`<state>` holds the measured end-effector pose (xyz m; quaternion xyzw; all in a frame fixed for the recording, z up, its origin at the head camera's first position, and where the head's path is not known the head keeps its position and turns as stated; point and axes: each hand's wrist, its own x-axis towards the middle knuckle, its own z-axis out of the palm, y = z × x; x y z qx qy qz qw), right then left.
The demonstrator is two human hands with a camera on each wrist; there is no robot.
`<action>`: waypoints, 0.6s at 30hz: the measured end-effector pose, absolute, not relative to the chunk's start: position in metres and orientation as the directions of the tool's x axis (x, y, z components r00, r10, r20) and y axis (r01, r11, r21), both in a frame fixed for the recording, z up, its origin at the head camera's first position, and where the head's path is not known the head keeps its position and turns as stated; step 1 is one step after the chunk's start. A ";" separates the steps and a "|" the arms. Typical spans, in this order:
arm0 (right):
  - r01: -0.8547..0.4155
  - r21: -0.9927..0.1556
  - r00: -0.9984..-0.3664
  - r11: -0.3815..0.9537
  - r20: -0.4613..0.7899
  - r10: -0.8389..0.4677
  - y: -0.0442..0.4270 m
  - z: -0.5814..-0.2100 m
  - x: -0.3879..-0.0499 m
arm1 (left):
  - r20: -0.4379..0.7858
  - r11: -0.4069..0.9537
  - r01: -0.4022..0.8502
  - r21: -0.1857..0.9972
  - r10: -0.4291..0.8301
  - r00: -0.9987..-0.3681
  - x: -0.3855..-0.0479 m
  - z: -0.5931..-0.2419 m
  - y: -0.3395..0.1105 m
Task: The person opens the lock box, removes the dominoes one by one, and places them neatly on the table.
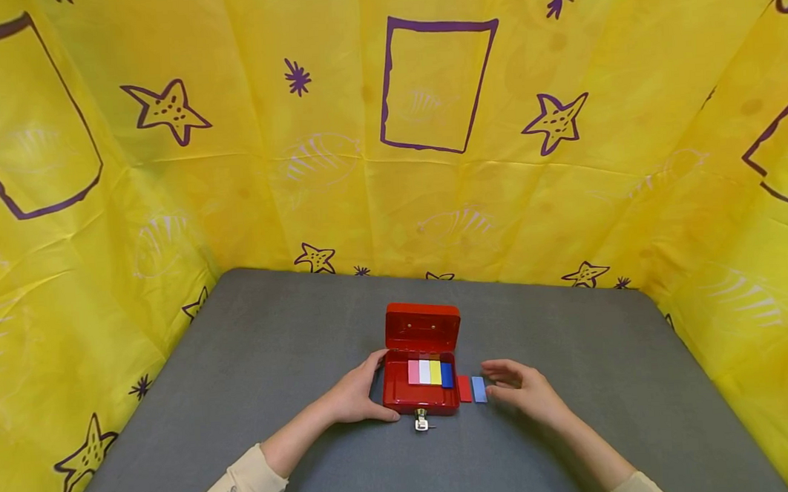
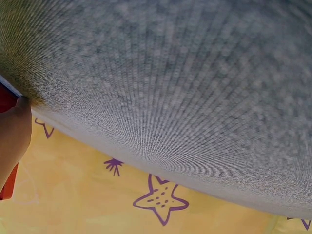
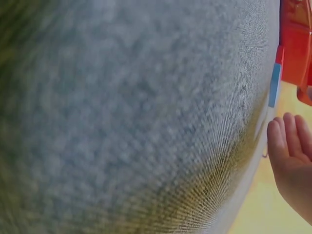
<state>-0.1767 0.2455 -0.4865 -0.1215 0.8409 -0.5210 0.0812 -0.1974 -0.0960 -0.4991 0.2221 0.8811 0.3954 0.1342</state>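
A red metal cash box [image 1: 400, 403] stands on the grey table with its lid [image 1: 423, 326] raised at the back. Inside, a pink block [image 1: 413, 372], a white block [image 1: 424, 371], a yellow block [image 1: 435, 372] and a dark blue block [image 1: 447, 375] lie side by side. My left hand [image 1: 355, 394] holds the box's left side, thumb at the front corner, fingers toward the back. Right of the box lie a red block [image 1: 465, 389] and a light blue block [image 1: 479, 389]. My right hand [image 1: 523, 392] is just right of the light blue one, fingers loosely bent, holding nothing.
A metal lock with a key [image 1: 421, 421] sticks out at the box's front. Yellow cloth [image 1: 364, 195] printed with purple starfish hangs behind the grey table [image 1: 291, 318] and along both sides.
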 end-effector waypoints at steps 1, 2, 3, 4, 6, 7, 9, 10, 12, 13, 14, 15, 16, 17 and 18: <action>-0.120 -0.900 -0.956 0.418 -0.009 -0.292 0.245 -0.486 -0.177 | -0.062 0.590 0.283 0.756 0.496 -0.866 -0.197 -0.499 -0.096; -0.120 -0.905 -0.955 0.407 -0.007 -0.296 0.245 -0.486 -0.177 | -0.063 0.590 0.282 0.757 0.495 -0.867 -0.197 -0.499 -0.096; -0.111 -0.912 -0.956 0.395 -0.011 -0.293 0.245 -0.486 -0.177 | -0.064 0.591 0.280 0.756 0.493 -0.867 -0.197 -0.499 -0.096; -0.101 -0.918 -0.957 0.383 -0.015 -0.289 0.245 -0.486 -0.177 | -0.065 0.593 0.279 0.756 0.492 -0.868 -0.197 -0.498 -0.096; -0.073 -0.931 -0.959 0.357 -0.032 -0.281 0.244 -0.486 -0.176 | -0.067 0.592 0.277 0.757 0.491 -0.868 -0.197 -0.498 -0.096; -0.056 -0.937 -0.960 0.344 -0.044 -0.276 0.244 -0.486 -0.177 | -0.068 0.592 0.276 0.758 0.491 -0.868 -0.197 -0.498 -0.096; -0.023 -0.945 -0.962 0.327 -0.068 -0.265 0.244 -0.487 -0.177 | -0.070 0.591 0.273 0.759 0.491 -0.868 -0.197 -0.497 -0.096; -0.003 -0.947 -0.963 0.320 -0.083 -0.256 0.244 -0.487 -0.177 | -0.070 0.590 0.273 0.760 0.491 -0.868 -0.197 -0.497 -0.096; 0.031 -0.951 -0.964 0.309 -0.110 -0.243 0.243 -0.488 -0.177 | -0.070 0.588 0.273 0.761 0.492 -0.868 -0.197 -0.497 -0.096; 0.039 -0.951 -0.963 0.308 -0.118 -0.242 0.244 -0.488 -0.177 | -0.070 0.588 0.273 0.762 0.493 -0.867 -0.197 -0.497 -0.096; 0.056 -0.952 -0.963 0.300 -0.130 -0.235 0.244 -0.489 -0.177 | -0.069 0.588 0.274 0.761 0.493 -0.867 -0.197 -0.498 -0.096; 0.070 -0.954 -0.963 0.291 -0.140 -0.229 0.244 -0.489 -0.177 | -0.068 0.587 0.274 0.762 0.493 -0.867 -0.197 -0.498 -0.096; 0.082 -0.956 -0.963 0.282 -0.149 -0.224 0.244 -0.490 -0.176 | -0.067 0.587 0.276 0.761 0.494 -0.867 -0.197 -0.498 -0.097; 0.091 -0.958 -0.963 0.273 -0.155 -0.223 0.244 -0.490 -0.176 | -0.067 0.587 0.276 0.761 0.494 -0.867 -0.197 -0.498 -0.097; 0.101 -0.959 -0.961 0.266 -0.163 -0.223 0.243 -0.491 -0.176 | -0.067 0.587 0.275 0.761 0.494 -0.867 -0.197 -0.498 -0.097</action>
